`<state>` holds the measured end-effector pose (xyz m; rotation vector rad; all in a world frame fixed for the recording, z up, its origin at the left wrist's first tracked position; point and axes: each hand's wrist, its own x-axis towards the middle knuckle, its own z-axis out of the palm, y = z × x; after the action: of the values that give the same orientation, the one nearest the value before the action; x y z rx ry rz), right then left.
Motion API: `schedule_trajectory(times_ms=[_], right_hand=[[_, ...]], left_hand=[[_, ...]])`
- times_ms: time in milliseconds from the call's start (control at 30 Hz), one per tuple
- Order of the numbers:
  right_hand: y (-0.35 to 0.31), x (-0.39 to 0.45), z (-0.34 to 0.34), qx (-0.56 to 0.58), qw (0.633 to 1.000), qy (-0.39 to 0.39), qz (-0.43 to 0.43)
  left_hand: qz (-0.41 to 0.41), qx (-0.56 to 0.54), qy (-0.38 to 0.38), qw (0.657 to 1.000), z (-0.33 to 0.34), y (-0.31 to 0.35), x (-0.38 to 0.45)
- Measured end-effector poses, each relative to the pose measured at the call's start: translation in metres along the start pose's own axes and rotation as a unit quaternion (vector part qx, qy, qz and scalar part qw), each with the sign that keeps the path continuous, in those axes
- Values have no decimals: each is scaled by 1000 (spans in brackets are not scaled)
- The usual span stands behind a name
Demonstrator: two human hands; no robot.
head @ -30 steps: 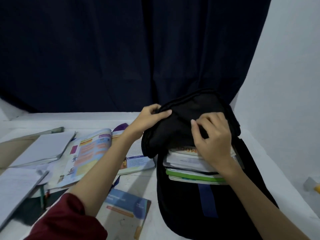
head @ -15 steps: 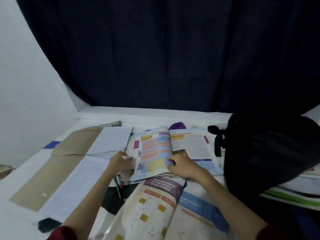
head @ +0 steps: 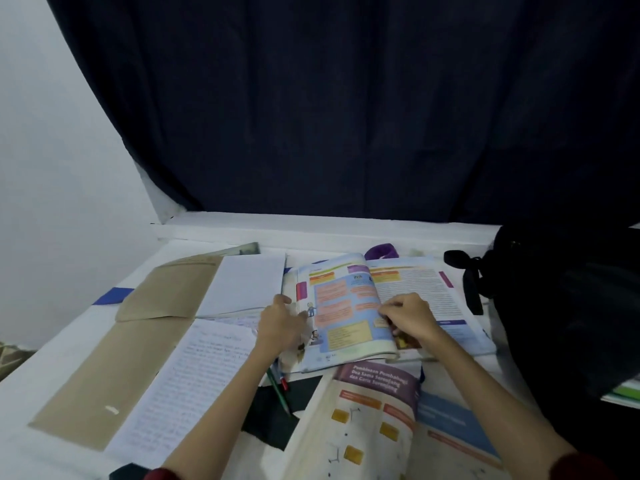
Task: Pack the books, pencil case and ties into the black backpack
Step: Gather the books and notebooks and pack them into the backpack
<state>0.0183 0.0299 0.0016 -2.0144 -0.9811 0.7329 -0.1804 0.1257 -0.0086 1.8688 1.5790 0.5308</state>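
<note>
At frame centre an open textbook lies flat on the white table, its glossy pages printed with orange, blue and yellow boxes. The left hand grips its left edge; the right hand pinches the right-hand page near the spine. The black backpack, soft matte fabric, slumps at the right edge, books poking from under it. Lower centre, another colourful book lies open; at left, 2 brown-covered notebooks show lined, handwritten paper. Compared with 0.5 s ago, both hands sit slightly further apart on the same textbook.
</note>
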Motion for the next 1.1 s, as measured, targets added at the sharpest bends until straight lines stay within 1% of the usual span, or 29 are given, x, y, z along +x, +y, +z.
schedule_trajectory(times_ms=[67,133,167,233,300,333,367,400,467,533,600,667,767,833,900,933,967,1000,1033,1067,1100], right_hand=[[-1,1,0,6,1000,-18,10],[-4,3,1,6,1000,-23,8],[-6,4,2,9,1000,-20,9],[-9,6,3,19,1000,-13,13],[-12,7,2,24,999,-19,18],[-13,6,1,23,999,-29,19],[-15,5,-1,19,999,-45,20],[-17,3,-4,14,997,-68,19],[-23,0,-12,13,994,-112,6],[-33,-2,-25,46,990,-130,-19],[-44,-4,-44,103,985,-137,-30],[-51,-3,-66,123,983,-133,-35],[-48,-1,-98,64,993,-91,-34],[-33,4,-112,17,998,-57,-16],[-12,10,-119,-22,999,-36,13],[-1,14,-118,-39,998,-29,32],[14,21,-116,-72,996,-26,52],[28,28,-113,-115,991,-26,70],[38,32,-109,-158,983,-26,86],[47,35,-104,-186,978,-20,96],[55,39,-99,-199,974,-13,104]], left_hand=[[-24,-37,-21,999,-2,-1,3],[-72,-122,-29,989,-6,-2,11],[-104,-181,-32,977,-9,-2,16],[-161,-307,-44,937,-15,-3,20],[-180,-384,-87,901,-19,-1,16],[-171,-395,-120,895,-19,1,15],[-153,-391,-146,895,-18,5,14],[-126,-372,-165,905,-19,13,10],[-59,-326,-160,930,-21,34,3],[-5,-308,-151,939,-22,57,0],[43,-308,-191,931,-18,86,-9],[90,-289,-261,917,-4,113,-24],[134,-223,-370,892,27,141,-41],[134,-180,-396,891,51,145,-41],[148,-102,-368,912,72,137,-28],[171,-38,-320,931,82,129,-19],[186,18,-254,949,93,117,-8],[182,42,-194,963,102,106,2],[163,30,-157,974,107,95,9],[135,-20,-143,980,112,86,17],[94,-102,-145,980,114,83,21]])
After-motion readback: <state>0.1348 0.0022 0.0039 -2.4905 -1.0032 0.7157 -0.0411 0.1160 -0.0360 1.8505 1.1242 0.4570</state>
